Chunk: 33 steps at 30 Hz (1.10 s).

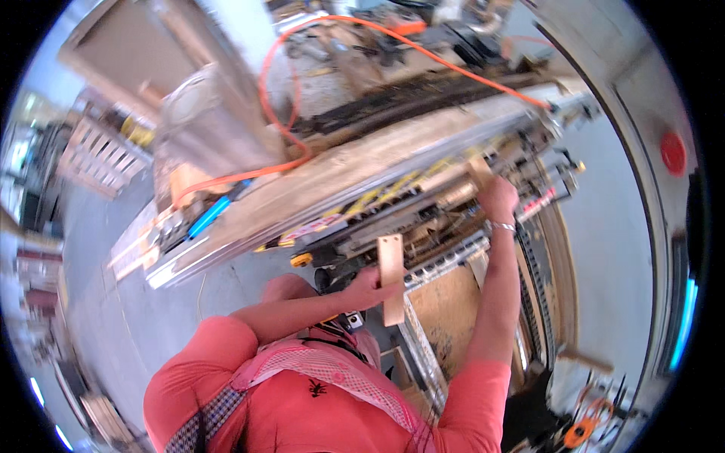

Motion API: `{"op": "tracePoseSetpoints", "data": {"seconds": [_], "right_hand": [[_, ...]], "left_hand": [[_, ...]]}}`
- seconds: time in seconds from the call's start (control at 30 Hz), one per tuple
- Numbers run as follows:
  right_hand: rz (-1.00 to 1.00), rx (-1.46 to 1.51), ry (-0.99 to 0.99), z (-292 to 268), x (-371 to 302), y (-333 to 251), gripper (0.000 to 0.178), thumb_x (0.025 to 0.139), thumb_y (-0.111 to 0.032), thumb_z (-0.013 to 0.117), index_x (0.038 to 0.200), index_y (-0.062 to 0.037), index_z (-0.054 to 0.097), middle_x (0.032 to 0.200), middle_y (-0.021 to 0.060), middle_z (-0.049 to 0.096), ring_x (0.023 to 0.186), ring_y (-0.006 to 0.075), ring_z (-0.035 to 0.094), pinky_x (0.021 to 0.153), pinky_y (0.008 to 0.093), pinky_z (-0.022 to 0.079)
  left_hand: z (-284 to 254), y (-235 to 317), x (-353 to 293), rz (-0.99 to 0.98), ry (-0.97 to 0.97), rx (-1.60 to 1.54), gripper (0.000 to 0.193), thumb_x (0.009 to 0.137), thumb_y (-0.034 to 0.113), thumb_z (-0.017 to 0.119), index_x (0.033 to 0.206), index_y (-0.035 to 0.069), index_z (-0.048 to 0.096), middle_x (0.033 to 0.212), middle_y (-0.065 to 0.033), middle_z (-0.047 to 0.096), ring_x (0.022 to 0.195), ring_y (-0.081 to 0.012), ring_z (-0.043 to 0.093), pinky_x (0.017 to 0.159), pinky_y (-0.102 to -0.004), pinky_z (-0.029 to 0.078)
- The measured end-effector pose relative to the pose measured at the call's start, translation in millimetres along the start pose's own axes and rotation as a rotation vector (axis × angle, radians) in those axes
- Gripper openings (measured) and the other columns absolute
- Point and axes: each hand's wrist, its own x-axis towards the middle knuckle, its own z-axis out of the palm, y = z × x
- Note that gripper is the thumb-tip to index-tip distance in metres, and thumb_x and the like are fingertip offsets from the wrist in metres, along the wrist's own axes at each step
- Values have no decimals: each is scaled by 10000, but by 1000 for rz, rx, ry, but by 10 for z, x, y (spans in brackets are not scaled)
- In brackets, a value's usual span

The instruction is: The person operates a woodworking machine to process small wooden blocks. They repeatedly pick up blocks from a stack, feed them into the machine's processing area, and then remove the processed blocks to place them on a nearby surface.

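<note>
My left hand (365, 288) is closed around a short flat wooden strip (391, 260), which stands nearly upright in the view with small holes near its top end. Farther off to the right, my right hand (498, 198) reaches over a long machine (430, 204). Its fingers are curled on a second small wooden piece (479, 171) at the machine's rail. Motion blur softens the right fingers and that piece, and the back of the hand hides part of the grip.
An orange hose (423, 51) loops over the wooden beam (362, 155) behind the machine. A blue cylinder (208, 218) lies at the beam's left end. Below my right forearm is a worn wooden panel (445, 306). A red button (673, 153) sits on the cabinet at far right.
</note>
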Motion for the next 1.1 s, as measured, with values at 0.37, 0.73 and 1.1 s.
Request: {"op": "tracePoseSetpoints", "data": {"seconds": [0.37, 0.73, 1.1], "right_hand": [[-74, -78, 118, 91, 60, 83, 341, 575, -333, 718, 744, -42, 664, 771, 184, 646, 752, 331, 637, 686, 409, 522], [-119, 26, 24, -125, -129, -112, 469, 607, -286, 744, 965, -29, 583, 951, 198, 622, 909, 347, 597, 777, 434, 489], [-4, 485, 235, 69, -1786, -810, 400, 758, -132, 680, 1110, 14, 559, 985, 143, 634, 831, 236, 614, 726, 336, 479]], "left_hand": [[4, -47, -48, 161, -12, -17, 291, 850, 232, 608, 1033, 9, 566, 911, -52, 611, 841, -88, 535, 735, -276, 459], [-594, -240, -1420, 82, 276, 110, 270, 815, 147, 638, 1030, -4, 576, 961, -87, 636, 873, -140, 601, 759, -294, 489], [-3265, -433, -3242, 82, 1259, -58, 367, 842, 116, 550, 1177, -21, 488, 758, -10, 569, 616, -79, 530, 536, -233, 456]]}}
